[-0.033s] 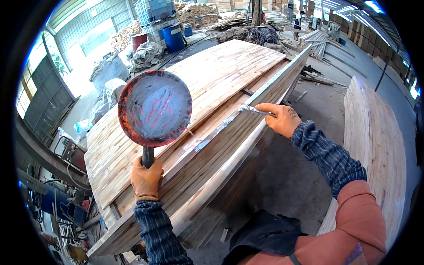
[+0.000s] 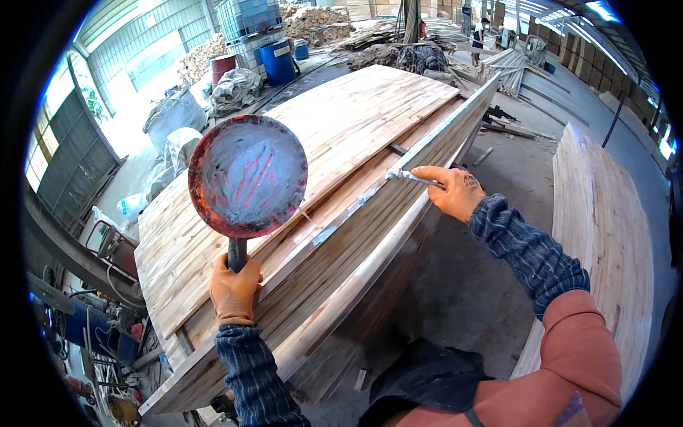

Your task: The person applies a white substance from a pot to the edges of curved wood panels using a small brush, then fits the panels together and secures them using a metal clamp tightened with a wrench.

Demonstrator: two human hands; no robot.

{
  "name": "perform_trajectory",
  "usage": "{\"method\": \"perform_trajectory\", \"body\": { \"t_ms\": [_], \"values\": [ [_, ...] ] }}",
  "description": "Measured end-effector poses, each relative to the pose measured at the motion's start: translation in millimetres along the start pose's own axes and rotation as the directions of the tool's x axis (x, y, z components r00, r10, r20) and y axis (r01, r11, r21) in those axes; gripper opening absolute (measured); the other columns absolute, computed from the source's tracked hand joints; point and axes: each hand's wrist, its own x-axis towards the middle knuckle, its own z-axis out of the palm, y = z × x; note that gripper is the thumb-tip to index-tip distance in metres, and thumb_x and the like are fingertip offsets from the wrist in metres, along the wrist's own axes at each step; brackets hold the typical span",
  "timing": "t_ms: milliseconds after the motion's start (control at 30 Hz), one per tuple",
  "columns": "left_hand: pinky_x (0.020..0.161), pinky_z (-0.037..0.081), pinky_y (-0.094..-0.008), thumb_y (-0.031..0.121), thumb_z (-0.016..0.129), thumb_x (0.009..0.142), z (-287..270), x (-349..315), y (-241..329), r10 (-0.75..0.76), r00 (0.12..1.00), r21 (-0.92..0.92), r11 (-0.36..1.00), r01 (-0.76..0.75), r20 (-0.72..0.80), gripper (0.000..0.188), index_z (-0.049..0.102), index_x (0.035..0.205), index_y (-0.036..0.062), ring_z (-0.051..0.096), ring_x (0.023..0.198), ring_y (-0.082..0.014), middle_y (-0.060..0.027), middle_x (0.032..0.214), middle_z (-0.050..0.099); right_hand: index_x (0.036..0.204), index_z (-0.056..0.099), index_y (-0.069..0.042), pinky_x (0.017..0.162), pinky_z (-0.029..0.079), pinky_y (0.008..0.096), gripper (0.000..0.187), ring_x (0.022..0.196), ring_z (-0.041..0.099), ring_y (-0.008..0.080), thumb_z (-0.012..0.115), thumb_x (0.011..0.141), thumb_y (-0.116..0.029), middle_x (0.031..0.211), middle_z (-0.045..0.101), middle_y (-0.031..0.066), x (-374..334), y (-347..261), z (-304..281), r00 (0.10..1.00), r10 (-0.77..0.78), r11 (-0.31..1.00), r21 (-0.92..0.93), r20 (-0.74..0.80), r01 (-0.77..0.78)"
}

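Observation:
My left hand [image 2: 234,290], in an orange glove, is closed around the dark handle of a round frying pan [image 2: 247,176]. Pale grey paste coats the inside of the pan, and red shows at its rim and in scratches. My right hand [image 2: 455,192], also gloved, grips a slim grey-handled tool [image 2: 418,177] with a paste-covered tip; whether that tip is bristle or blade I cannot tell. The tip is at the upper edge of a long wooden board [image 2: 356,245] standing on its side. Streaks of pale paste [image 2: 325,235] lie along this edge.
Behind the upright board lies a wide panel [image 2: 341,107] of joined wood strips. More panels [image 2: 605,235] lean at the right. Blue drum [image 2: 277,61], red drum [image 2: 223,67] and wrapped sacks [image 2: 175,114] stand at the back left. Timber offcuts [image 2: 512,124] lie on the floor; a person [image 2: 479,32] stands far off.

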Motion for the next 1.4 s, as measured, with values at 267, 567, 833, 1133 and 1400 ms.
{"method": "perform_trajectory", "body": {
  "t_ms": [267, 567, 833, 1133, 1400],
  "values": [
    [0.053, 0.046, -0.0273, 0.014, 0.071, 0.08, 1.0, 0.9, -0.6, 0.009, 1.0, 0.05, 0.999, -0.008, -0.009, 0.021, 0.061, 0.096, 0.0029, 0.06, 0.059, -0.0132, -0.0035, 0.072, 0.061, 0.144, 0.052, -0.015, 0.076, 0.058, 0.0448, 0.051, 0.084, 0.07, 0.0348, 0.056, 0.093, -0.012, 0.099, 0.07, 0.0188, -12.4, -11.1, 20.8, 0.995, -0.063, 0.906, -0.414, 0.083, 0.092],
    [0.051, 0.047, -0.0274, 0.014, 0.07, 0.08, -0.3, -3.1, 3.7, -0.015, 1.0, 0.013, 1.0, 0.015, -0.025, 0.02, 0.061, 0.094, 0.0028, 0.061, 0.058, -0.0137, -0.0041, 0.072, 0.061, 0.15, 0.046, -0.022, 0.073, 0.06, 0.0404, 0.058, 0.087, 0.07, 0.0305, 0.059, 0.095, -0.011, 0.1, 0.067, 0.0177, 0.3, -25.1, 15.1, 0.971, -0.002, 0.795, -0.588, 0.241, 0.148],
    [0.051, 0.046, -0.0267, 0.014, 0.07, 0.08, 6.7, -3.4, 9.6, -0.05, 0.999, 0.029, 0.998, 0.051, -0.015, 0.02, 0.06, 0.094, 0.0032, 0.058, 0.056, -0.0129, -0.0045, 0.069, 0.061, 0.144, 0.053, -0.018, 0.076, 0.058, 0.0449, 0.049, 0.083, 0.07, 0.0334, 0.055, 0.095, -0.011, 0.093, 0.069, 0.0194, 15.6, 7.6, 14.3, 0.993, -0.09, 0.843, -0.525, 0.076, 0.117],
    [0.051, 0.05, -0.0275, 0.017, 0.068, 0.08, 0.8, -0.2, 5.8, -0.033, 0.999, 0.058, 0.998, 0.033, -0.002, 0.024, 0.065, 0.099, 0.0015, 0.063, 0.058, -0.0139, -0.0067, 0.072, 0.067, 0.137, 0.061, -0.012, 0.092, 0.055, 0.0405, 0.044, 0.102, 0.07, 0.034, 0.057, 0.094, -0.014, 0.119, 0.07, 0.0186, -3.4, -11.7, 22.8, 0.999, -0.016, 1.0, 0.01, 0.051, 0.016],
    [0.058, 0.051, -0.0277, 0.022, 0.069, 0.079, -3.4, 0.0, 2.7, -0.03, 1.0, 0.174, 0.984, 0.031, -0.005, 0.031, 0.066, 0.101, 0.0013, 0.065, 0.061, -0.0145, -0.0066, 0.072, 0.068, 0.148, 0.048, -0.013, 0.075, 0.06, 0.0429, 0.052, 0.08, 0.071, 0.0317, 0.057, 0.096, -0.013, 0.092, 0.07, 0.0177, -29.6, -67.8, 51.0, 0.954, -0.202, 0.953, -0.18, 0.221, 0.244]
  ]
}}
